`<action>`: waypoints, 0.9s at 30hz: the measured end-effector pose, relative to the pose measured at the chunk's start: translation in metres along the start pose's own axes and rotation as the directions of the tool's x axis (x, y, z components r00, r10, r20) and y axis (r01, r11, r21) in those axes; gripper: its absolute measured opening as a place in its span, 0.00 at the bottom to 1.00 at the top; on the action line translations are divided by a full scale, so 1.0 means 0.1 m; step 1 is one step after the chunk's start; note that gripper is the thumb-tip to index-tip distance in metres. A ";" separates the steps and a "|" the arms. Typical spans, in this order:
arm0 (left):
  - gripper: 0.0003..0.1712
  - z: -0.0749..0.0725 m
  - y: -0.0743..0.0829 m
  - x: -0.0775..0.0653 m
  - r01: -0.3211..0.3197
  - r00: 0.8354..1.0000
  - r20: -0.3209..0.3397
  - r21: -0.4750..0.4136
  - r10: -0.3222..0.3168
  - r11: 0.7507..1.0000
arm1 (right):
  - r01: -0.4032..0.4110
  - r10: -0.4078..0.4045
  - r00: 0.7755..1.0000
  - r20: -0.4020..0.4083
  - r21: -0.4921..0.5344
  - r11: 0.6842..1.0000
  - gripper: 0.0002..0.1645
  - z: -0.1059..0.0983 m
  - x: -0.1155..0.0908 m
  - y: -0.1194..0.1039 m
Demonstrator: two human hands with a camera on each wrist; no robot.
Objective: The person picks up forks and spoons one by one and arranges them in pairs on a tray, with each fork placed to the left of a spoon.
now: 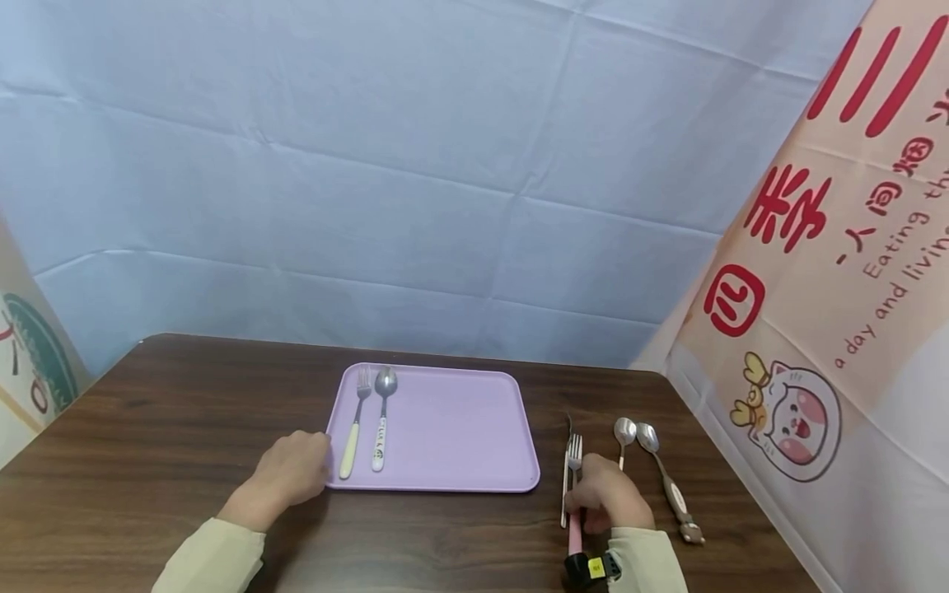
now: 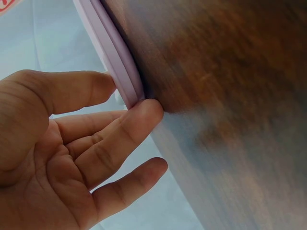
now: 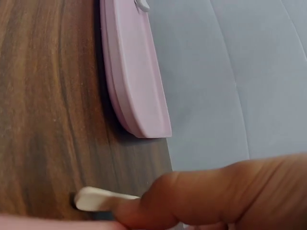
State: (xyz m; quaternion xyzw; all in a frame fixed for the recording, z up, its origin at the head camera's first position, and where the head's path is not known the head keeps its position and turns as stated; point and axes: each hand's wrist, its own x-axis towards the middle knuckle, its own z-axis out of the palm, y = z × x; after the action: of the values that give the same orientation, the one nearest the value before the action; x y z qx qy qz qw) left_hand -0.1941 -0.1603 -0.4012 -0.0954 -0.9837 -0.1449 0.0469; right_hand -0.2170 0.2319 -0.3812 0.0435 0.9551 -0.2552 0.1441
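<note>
My left hand (image 1: 292, 469) holds the front left corner of a lilac tray (image 1: 460, 428), the thumb against its rim (image 2: 112, 57). On the tray's left side lie a fork with a pale yellow-green handle (image 1: 350, 449) and a spoon with a patterned white handle (image 1: 380, 441). Right of the tray, my right hand (image 1: 610, 492) pinches a fork with a pink handle (image 1: 575, 535). Close to its left is a slim piece of cutlery with a white handle (image 1: 564, 502), whose handle end (image 3: 91, 199) shows by my fingers. My palm hides part of the pink-handled fork.
Beyond my right hand lie a spoon (image 1: 624, 431), its handle partly hidden, and another spoon with a decorated handle end (image 1: 670, 486). Everything is on a dark wooden table (image 1: 185, 412). A pale blue cloth (image 1: 371, 206) hangs behind it, a printed cloth (image 1: 838, 288) on the right.
</note>
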 end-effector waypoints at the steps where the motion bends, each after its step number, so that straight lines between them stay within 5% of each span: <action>1: 0.07 0.00 0.00 0.00 0.001 1.000 0.000 -0.001 -0.001 1.000 | -0.002 0.002 1.000 0.003 0.011 1.000 0.07 0.01 0.00 0.00; 27: 0.09 -0.01 -0.01 -0.01 0.005 1.000 0.013 -0.011 -0.004 1.000 | -0.042 0.037 0.998 -0.056 -0.083 0.996 0.09 -0.01 0.07 0.04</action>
State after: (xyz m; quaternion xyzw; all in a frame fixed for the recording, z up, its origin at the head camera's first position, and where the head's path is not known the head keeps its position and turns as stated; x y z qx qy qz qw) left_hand -0.1933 -0.1615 -0.4009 -0.0944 -0.9834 -0.1496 0.0395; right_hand -0.2233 0.2356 -0.3840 0.0633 0.9675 -0.2107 0.1248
